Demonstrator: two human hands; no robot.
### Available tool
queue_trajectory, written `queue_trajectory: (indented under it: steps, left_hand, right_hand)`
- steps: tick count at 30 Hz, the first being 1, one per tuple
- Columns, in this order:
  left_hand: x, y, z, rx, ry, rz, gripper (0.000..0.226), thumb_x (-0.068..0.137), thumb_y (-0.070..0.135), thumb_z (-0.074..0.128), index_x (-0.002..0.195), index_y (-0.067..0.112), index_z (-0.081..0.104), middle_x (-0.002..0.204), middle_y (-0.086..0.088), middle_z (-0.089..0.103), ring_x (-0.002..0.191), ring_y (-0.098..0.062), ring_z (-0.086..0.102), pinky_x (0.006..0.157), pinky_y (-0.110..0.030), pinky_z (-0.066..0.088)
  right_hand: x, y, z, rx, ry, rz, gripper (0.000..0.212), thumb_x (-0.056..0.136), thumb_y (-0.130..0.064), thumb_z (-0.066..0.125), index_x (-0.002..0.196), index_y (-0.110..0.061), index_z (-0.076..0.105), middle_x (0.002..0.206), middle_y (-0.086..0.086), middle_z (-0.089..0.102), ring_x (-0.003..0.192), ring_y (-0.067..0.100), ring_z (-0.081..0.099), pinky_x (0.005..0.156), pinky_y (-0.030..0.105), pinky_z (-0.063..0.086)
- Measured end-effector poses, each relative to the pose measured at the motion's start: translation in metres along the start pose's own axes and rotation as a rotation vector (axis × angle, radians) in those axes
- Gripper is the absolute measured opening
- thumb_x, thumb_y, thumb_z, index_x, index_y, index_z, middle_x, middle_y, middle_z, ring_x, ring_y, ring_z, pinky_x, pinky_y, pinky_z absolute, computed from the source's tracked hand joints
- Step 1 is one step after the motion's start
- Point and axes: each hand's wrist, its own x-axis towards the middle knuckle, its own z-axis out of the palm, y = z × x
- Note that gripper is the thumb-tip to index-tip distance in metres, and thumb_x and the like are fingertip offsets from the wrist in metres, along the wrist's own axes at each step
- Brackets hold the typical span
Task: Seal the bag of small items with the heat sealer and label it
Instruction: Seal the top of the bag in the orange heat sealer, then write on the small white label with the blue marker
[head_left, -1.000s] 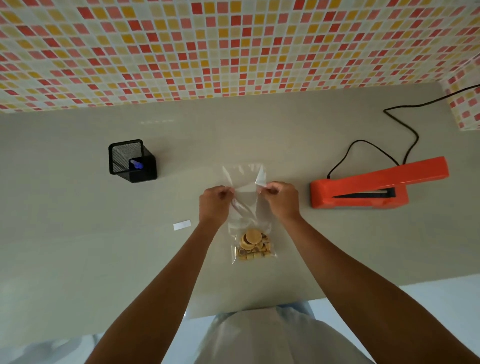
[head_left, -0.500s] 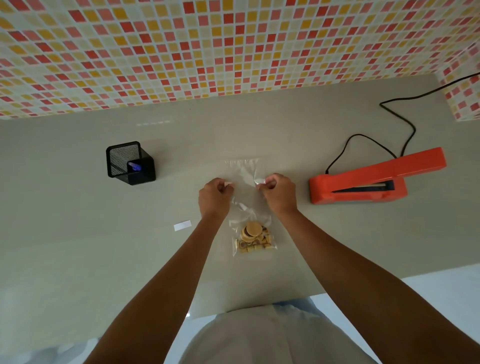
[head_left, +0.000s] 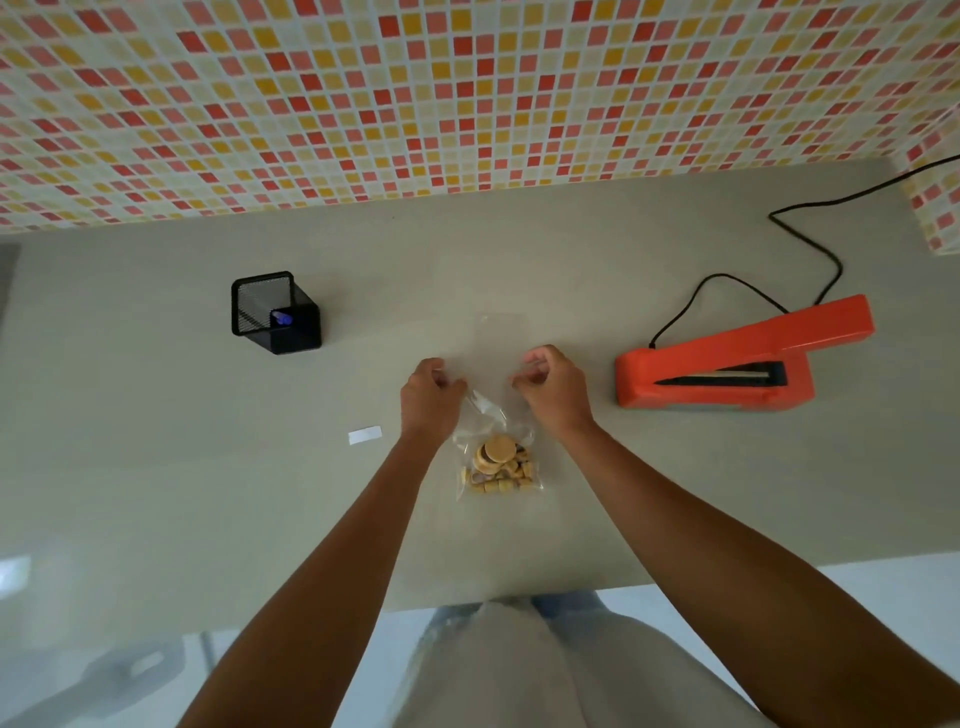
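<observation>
— Hands first: what do we log from the head view?

— Left hand (head_left: 430, 396), fingers curled, pinching the left edge of the clear bag (head_left: 496, 415). Right hand (head_left: 553, 392), likewise curled; we take it to be nipping the right edge, though the film there is too faint to be sure. Hands apart, the bag's upper part stretched between them.

— Bag contents and position?

— Small tan items (head_left: 500, 467), discs and short cylinders, heaped at the bag's bottom end, at six o'clock from the hands. Bag lies on the grey table (head_left: 156, 493), near centre.

— Other entries?

— Orange heat sealer (head_left: 737, 358), three o'clock from the right hand, well apart, arm raised, black cord (head_left: 810, 244) running off toward one o'clock. White label (head_left: 364, 435), eight o'clock from the left hand. Black mesh pen cup (head_left: 275, 313), ten o'clock, holding one blue-tipped pen (head_left: 283, 317).
</observation>
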Motion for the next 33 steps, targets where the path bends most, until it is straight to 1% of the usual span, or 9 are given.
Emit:
queue_trajectory:
  steps: [2,4,9,12,16,20,26,30,33]
  left_hand:
    - [-0.005,0.002,-0.002,-0.014,0.013,-0.006,0.049,0.088,0.019,0.068,0.134,0.009,0.054,0.118,-0.008,0.066,0.108,-0.024,0.063,0.095,-0.033,0.051]
    - [-0.011,0.003,-0.008,-0.021,0.036,0.021,0.047,0.089,0.021,0.07,0.132,0.01,0.055,0.116,-0.006,0.065,0.102,-0.022,0.064,0.092,-0.032,0.052]
    - [-0.019,-0.003,-0.055,0.0,0.077,0.184,0.022,0.091,0.019,0.07,0.112,0.011,0.068,0.091,0.001,0.068,0.072,-0.007,0.06,0.066,-0.006,0.043]
    - [-0.016,-0.015,-0.093,-0.001,0.12,0.239,0.011,0.091,0.016,0.069,0.101,0.012,0.071,0.083,0.003,0.067,0.069,-0.002,0.059,0.062,-0.003,0.043]
    - [-0.003,-0.029,-0.142,-0.003,0.215,0.297,0.006,0.09,0.014,0.068,0.088,0.018,0.065,0.079,0.004,0.067,0.066,-0.005,0.059,0.064,-0.014,0.045]
    - [0.024,-0.036,-0.183,0.007,0.268,0.336,0.01,0.088,0.013,0.069,0.092,0.015,0.061,0.076,0.004,0.062,0.062,-0.014,0.056,0.065,-0.024,0.048]
    - [0.061,-0.038,-0.21,0.258,0.144,0.471,0.04,0.087,0.014,0.07,0.125,0.016,0.06,0.107,0.0,0.062,0.088,-0.015,0.06,0.079,-0.03,0.051]
    - [0.074,-0.034,-0.217,0.343,0.102,0.54,0.028,0.089,0.01,0.067,0.117,0.012,0.07,0.108,-0.011,0.065,0.091,-0.033,0.066,0.078,-0.041,0.056]
    - [0.077,-0.032,-0.223,0.361,0.109,0.599,0.023,0.091,0.01,0.066,0.113,0.012,0.072,0.107,-0.012,0.067,0.086,-0.034,0.066,0.074,-0.039,0.056]
  right_hand:
    - [-0.004,-0.002,0.0,0.031,0.004,-0.018,0.026,0.082,-0.013,0.077,0.105,-0.009,0.066,0.089,0.002,0.069,0.075,0.011,0.061,0.068,0.012,0.046]
    - [-0.008,-0.006,-0.001,0.052,0.012,-0.043,0.02,0.085,-0.011,0.075,0.103,-0.009,0.066,0.088,0.002,0.068,0.071,0.005,0.059,0.063,0.006,0.043]
    - [-0.02,-0.036,0.008,0.129,-0.017,-0.087,0.009,0.087,-0.011,0.07,0.095,-0.015,0.069,0.086,0.003,0.07,0.067,0.013,0.062,0.068,0.024,0.051]
    - [-0.025,-0.059,0.022,0.157,-0.063,-0.118,0.008,0.087,-0.009,0.069,0.089,-0.017,0.069,0.084,0.006,0.071,0.057,0.012,0.061,0.063,0.025,0.051]
    - [-0.03,-0.087,0.054,0.2,-0.064,-0.096,0.007,0.088,-0.007,0.07,0.087,-0.014,0.069,0.08,0.012,0.071,0.05,0.011,0.057,0.06,0.028,0.051]
    - [-0.035,-0.115,0.096,0.234,-0.085,-0.071,0.002,0.088,-0.007,0.07,0.09,-0.007,0.068,0.078,0.015,0.069,0.052,0.018,0.058,0.048,0.015,0.042]
    - [-0.045,-0.145,0.14,0.24,-0.072,-0.06,0.005,0.09,-0.009,0.07,0.088,-0.013,0.068,0.07,0.002,0.064,0.051,0.015,0.059,0.045,0.013,0.039]
    - [-0.049,-0.152,0.15,0.233,-0.057,-0.046,0.003,0.09,-0.011,0.071,0.09,-0.012,0.068,0.07,0.003,0.064,0.051,0.016,0.06,0.043,0.011,0.038]
    - [-0.049,-0.156,0.152,0.231,-0.039,-0.035,0.005,0.09,-0.011,0.071,0.089,-0.014,0.067,0.069,0.001,0.064,0.05,0.013,0.06,0.044,0.011,0.039]
